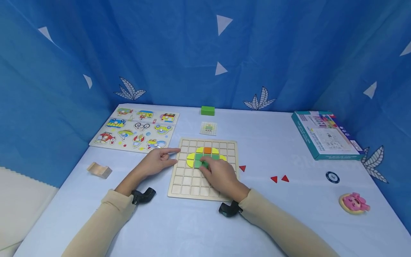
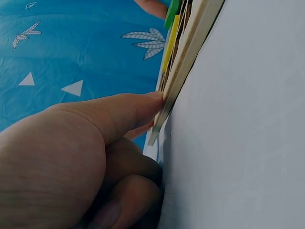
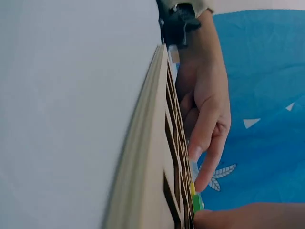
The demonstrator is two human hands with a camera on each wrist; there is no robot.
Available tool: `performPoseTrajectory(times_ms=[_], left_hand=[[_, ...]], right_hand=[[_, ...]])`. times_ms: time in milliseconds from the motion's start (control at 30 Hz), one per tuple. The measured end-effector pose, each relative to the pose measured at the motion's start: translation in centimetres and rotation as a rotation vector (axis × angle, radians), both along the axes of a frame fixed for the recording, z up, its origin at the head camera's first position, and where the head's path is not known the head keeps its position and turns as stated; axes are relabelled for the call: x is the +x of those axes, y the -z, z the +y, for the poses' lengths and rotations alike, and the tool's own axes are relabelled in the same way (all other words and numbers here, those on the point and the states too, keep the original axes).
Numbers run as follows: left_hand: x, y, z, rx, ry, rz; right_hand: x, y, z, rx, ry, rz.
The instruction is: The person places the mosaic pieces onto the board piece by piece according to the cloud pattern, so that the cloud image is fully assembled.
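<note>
A wooden grid board [image 1: 203,170] lies flat on the light blue table [image 1: 273,217], near the middle and a little toward the near edge, with a cluster of coloured tiles in its far half: yellow pieces [image 1: 191,160] at the sides, an orange tile [image 1: 207,150] at the far side and green tiles [image 1: 199,157] in the centre. The right hand [image 1: 221,176] rests on the board with its fingers bent down onto a green tile [image 1: 204,164], its fingertips pressing or pinching that piece (whether the grip actually closes round the tile cannot be told from any view). The left hand [image 1: 157,161] lies on the table at the board's left edge, forefinger stretched out and touching the far-left corner region of the frame; in the left wrist view the thumb [image 2: 128,112] presses against the board's edge [image 2: 183,67], the grip released and flat rather than clenched. To the right of the board lie three small red triangles [image 1: 274,179], one just beside the board and two farther right. Beyond the board sit a small pattern card [image 1: 208,128] and a green block [image 1: 207,110]. At far left is a vehicle puzzle board [image 1: 136,129], at near left a small wooden piece [image 1: 99,170], at far right a teal box [image 1: 324,135], and at near right a dark round disc [image 1: 332,177] and a pink toy [image 1: 354,202].
</note>
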State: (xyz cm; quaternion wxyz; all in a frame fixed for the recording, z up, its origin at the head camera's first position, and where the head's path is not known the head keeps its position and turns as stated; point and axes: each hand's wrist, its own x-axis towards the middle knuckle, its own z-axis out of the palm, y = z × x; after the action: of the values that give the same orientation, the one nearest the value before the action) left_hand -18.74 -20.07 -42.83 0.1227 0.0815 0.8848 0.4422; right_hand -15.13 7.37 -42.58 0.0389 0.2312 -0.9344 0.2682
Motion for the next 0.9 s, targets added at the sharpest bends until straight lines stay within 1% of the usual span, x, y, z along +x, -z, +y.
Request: performPoseTrajectory(times_ms=[133,233,400,500,600,700,767,900], left_hand=[[0.0,0.0,-0.1,-0.002,0.002,0.000],[0.1,0.0,-0.2,0.005,0.001,0.001],[0.2,0.0,-0.5,0.018,0.002,0.003],[0.2,0.2,-0.4,0.026,0.004,0.000],[0.2,0.3,-0.3,0.034,0.001,-0.002],[0.1,0.3,-0.1,0.033,0.005,0.006],[0.1,0.2,0.0,0.031,0.006,0.009],[-0.1,0.1,0.0,0.027,0.011,0.016]], right_hand=[[0.2,0.3,-0.3,0.005,0.011,0.052],[0.2,0.3,-0.4,-0.001,0.013,0.064],[0.2,0.3,-0.5,-0.006,0.014,0.046],[0.1,0.2,0.0,-0.044,0.013,0.013],[0.0,0.0,1.3,-0.083,0.005,-0.004],[-0.1,-0.6,3.4,-0.101,0.020,-0.025],[0.0,-1.0,5.1,-0.108,0.052,-0.056],[0.6,-1.6,8.6,-0.121,0.158,-0.108]])
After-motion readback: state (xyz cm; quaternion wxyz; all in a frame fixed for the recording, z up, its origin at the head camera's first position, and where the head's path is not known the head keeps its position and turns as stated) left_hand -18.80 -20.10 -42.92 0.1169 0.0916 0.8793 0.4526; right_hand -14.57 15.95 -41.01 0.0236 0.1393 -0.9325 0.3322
